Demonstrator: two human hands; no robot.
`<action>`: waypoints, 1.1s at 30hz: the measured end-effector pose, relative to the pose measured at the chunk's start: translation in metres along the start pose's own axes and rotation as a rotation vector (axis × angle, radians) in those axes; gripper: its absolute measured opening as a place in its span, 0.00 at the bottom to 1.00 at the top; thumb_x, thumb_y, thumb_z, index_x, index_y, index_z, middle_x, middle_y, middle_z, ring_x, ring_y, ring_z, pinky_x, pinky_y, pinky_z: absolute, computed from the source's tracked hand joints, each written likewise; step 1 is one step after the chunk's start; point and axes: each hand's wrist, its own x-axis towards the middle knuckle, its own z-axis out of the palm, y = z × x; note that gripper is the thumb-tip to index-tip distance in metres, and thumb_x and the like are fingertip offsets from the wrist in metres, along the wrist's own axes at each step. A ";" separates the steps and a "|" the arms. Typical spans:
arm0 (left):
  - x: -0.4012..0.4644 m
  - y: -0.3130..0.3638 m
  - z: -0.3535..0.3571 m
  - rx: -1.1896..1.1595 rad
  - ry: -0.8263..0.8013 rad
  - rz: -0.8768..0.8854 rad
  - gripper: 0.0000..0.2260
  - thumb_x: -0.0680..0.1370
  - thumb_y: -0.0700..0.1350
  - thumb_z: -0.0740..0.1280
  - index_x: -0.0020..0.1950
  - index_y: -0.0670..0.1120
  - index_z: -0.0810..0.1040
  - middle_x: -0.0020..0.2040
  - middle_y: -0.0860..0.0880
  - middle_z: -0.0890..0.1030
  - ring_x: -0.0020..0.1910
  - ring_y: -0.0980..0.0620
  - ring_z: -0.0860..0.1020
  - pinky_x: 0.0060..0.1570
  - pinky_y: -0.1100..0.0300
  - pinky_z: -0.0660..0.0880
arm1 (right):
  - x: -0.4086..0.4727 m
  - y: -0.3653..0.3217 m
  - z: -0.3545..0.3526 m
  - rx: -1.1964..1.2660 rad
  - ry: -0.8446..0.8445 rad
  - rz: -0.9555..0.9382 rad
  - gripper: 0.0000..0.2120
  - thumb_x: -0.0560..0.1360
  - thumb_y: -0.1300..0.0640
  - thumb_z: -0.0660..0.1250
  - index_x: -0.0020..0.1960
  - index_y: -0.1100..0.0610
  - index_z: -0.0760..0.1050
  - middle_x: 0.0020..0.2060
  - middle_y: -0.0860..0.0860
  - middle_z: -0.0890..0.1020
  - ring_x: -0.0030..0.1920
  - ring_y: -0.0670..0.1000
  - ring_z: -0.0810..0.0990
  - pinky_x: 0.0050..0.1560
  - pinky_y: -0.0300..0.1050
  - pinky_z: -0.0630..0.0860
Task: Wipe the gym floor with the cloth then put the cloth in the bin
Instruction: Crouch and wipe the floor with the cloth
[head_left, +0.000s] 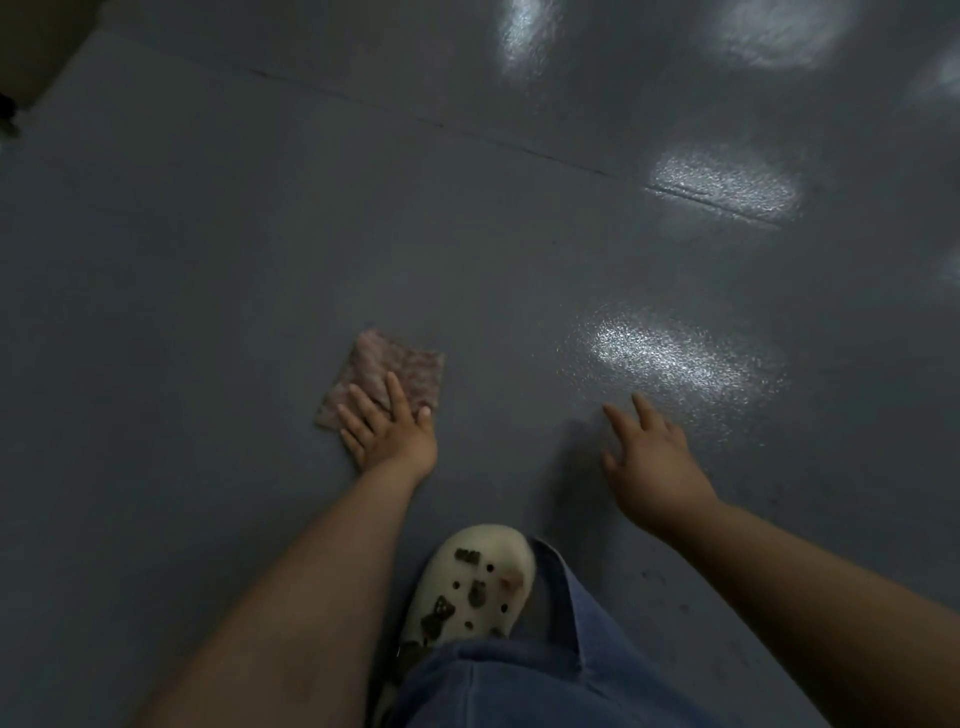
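Observation:
A small pinkish mottled cloth (395, 371) lies flat on the dark grey gym floor (218, 249), left of centre. My left hand (387, 428) presses on its near edge with straight, spread fingers. My right hand (652, 462) is to the right with fingers spread and relaxed, just over or on the bare floor, holding nothing. No bin is in view.
My foot in a white clog (470, 587) with dark charms and a blue denim trouser leg (524, 675) are at the bottom centre. A floor seam (467, 130) runs diagonally across the back. Light reflections (675, 358) shine on the right. A dark wall edge (31, 57) sits far left.

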 end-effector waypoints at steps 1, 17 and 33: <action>-0.003 0.003 0.005 -0.005 0.003 -0.009 0.29 0.82 0.56 0.48 0.77 0.54 0.35 0.76 0.42 0.33 0.74 0.38 0.34 0.72 0.44 0.37 | 0.000 0.000 -0.001 -0.005 0.004 -0.014 0.26 0.82 0.52 0.54 0.77 0.52 0.51 0.77 0.53 0.45 0.75 0.59 0.49 0.71 0.50 0.56; -0.052 0.044 0.036 0.309 -0.117 0.430 0.30 0.82 0.58 0.48 0.75 0.55 0.31 0.74 0.42 0.28 0.73 0.36 0.31 0.71 0.43 0.35 | -0.035 0.031 0.010 0.032 0.058 0.078 0.25 0.81 0.53 0.54 0.77 0.53 0.52 0.77 0.53 0.46 0.75 0.60 0.49 0.72 0.52 0.56; -0.014 -0.039 0.020 -0.130 0.068 -0.156 0.30 0.81 0.58 0.54 0.77 0.57 0.41 0.76 0.39 0.36 0.74 0.34 0.38 0.71 0.41 0.40 | -0.042 0.004 0.039 0.037 0.110 0.048 0.21 0.80 0.56 0.57 0.72 0.57 0.64 0.70 0.56 0.66 0.69 0.58 0.63 0.66 0.50 0.63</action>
